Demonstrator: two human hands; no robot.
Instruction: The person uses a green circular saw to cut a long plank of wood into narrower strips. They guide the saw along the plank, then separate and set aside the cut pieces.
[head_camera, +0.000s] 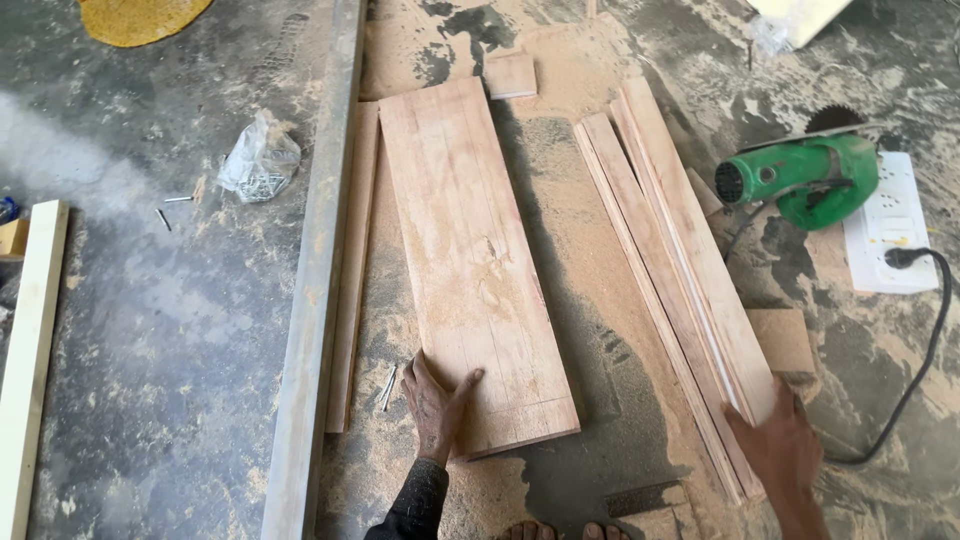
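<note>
Left hand (437, 402) lies flat, fingers spread, gripping nothing, on near corner of wide pale wooden board (470, 250), long axis running away; right hand (782, 440) rests open-palmed on stacked narrow wooden strips (670, 250).

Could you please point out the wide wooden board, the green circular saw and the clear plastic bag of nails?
Wide pale wooden board (470, 250): head view, middle of its top face.
Green circular saw (810, 175): head view, motor housing.
Clear plastic bag of nails (260, 160): head view, bag's middle.

left hand (437, 400) flat on wide board (470, 260); right hand (782, 445) on stacked planks (680, 260) (sawdust everywhere).
</note>
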